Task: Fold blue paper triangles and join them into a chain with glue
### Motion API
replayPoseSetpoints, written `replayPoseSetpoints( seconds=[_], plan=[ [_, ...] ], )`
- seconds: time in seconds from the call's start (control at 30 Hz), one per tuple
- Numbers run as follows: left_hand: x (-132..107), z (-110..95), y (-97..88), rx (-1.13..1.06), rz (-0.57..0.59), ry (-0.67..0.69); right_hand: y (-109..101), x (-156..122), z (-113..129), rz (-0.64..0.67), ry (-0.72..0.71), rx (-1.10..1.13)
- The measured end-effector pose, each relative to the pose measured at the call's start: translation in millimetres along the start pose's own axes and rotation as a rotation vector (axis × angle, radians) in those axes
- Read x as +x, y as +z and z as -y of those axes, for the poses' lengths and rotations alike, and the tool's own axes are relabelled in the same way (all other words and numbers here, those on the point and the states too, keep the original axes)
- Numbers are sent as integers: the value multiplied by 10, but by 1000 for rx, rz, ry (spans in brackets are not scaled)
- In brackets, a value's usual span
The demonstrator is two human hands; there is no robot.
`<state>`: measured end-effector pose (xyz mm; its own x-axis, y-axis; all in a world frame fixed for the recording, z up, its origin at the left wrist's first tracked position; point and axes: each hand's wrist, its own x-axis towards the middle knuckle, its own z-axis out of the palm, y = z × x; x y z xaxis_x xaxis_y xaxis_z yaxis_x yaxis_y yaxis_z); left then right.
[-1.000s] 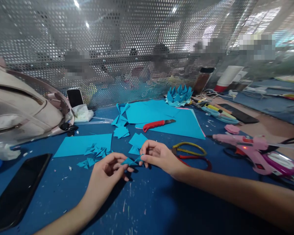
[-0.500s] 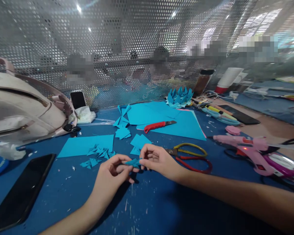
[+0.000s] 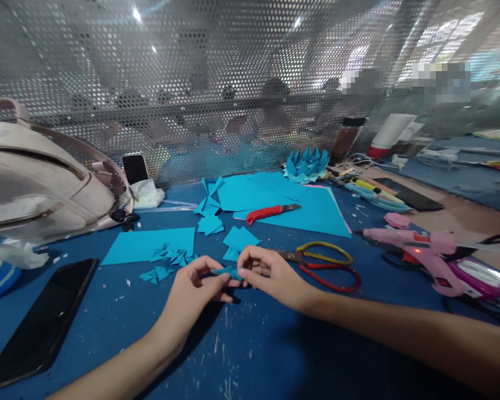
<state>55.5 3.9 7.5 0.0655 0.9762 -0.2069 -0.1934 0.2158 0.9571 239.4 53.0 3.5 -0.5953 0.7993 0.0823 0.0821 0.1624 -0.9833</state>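
Both my hands pinch one small folded piece of blue paper [image 3: 229,271] just above the dark blue table [image 3: 254,355]. My left hand [image 3: 195,289] grips its left end with fingers curled. My right hand [image 3: 269,275] grips its right end between thumb and fingertips. A pile of small folded blue paper pieces [image 3: 166,261] lies just left of my hands, beside a flat blue sheet [image 3: 144,244]. More folded pieces [image 3: 238,240] lie right behind my hands.
Scissors with yellow and red handles [image 3: 325,264] lie right of my right hand. A red utility knife [image 3: 270,212] rests on large blue sheets [image 3: 312,214]. A pink glue gun [image 3: 425,250] sits at right, a black phone [image 3: 41,322] at left, a pale bag [image 3: 37,183] behind it, a perforated metal screen [image 3: 216,83] at the back.
My hands have drawn closer together on the paper piece, folding it smaller. The view has shifted slightly.
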Motion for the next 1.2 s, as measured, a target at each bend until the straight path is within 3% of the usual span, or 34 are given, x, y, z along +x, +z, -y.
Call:
replayPoseSetpoints(
  seconds=[0.7,1.2],
  plan=[
    [0,4,27,-119,-95,-33,15,-9,20,-19,-51,-161],
    [7,41,11,-102,-81,-32,35,-2,29,-42,-45,-186]
  ],
)
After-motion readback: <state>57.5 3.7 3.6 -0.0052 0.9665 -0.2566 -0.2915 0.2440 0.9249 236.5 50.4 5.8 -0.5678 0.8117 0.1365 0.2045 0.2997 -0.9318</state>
